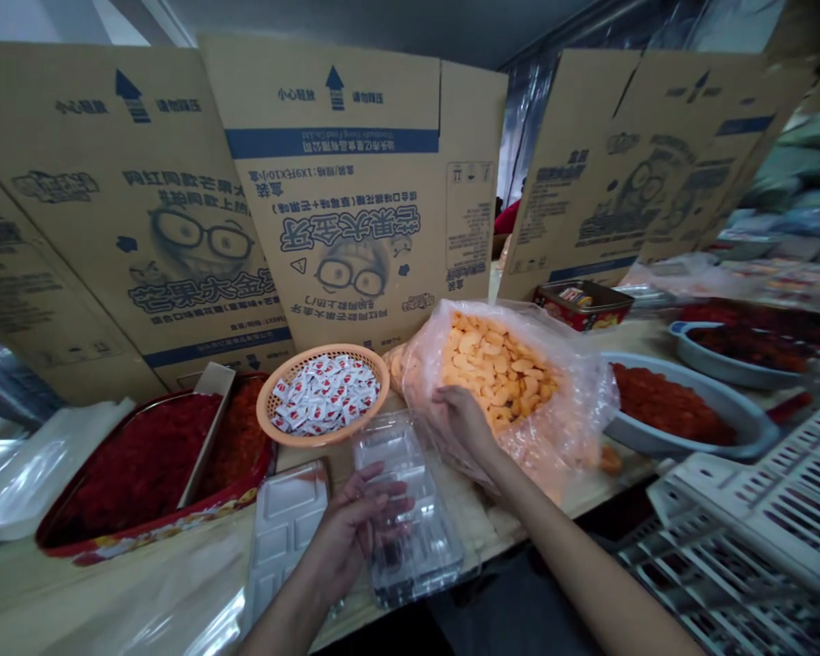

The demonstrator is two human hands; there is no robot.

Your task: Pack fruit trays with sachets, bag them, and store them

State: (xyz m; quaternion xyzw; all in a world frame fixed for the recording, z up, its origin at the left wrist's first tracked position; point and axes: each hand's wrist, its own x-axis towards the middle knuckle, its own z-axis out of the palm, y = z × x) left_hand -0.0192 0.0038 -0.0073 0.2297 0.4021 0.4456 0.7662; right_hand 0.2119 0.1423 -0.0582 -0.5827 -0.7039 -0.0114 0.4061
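Note:
My left hand (355, 524) is by the left side of a stack of clear plastic compartment trays (416, 538), its fingers stretched out and apart over the nearest edge. My right hand (470, 426) reaches to the left rim of a clear plastic bag (580, 383) full of orange, curved gummy-like pieces (498, 360). Its fingers are curled together at the bag's edge; what they grip, if anything, is hidden. A silvery compartment tray (283, 510) lies left of my left hand. Behind the clear trays stands an orange basket (266, 410) of small white-and-red wrapped packets (328, 392).
A red tin (157, 524) with red contents and a divider stands at left. To the right are a blue-grey basin (744, 442) of orange-red pieces, another basin (707, 355), a small tin (588, 314) and white plastic crates (758, 519). Cardboard boxes (355, 191) wall the back.

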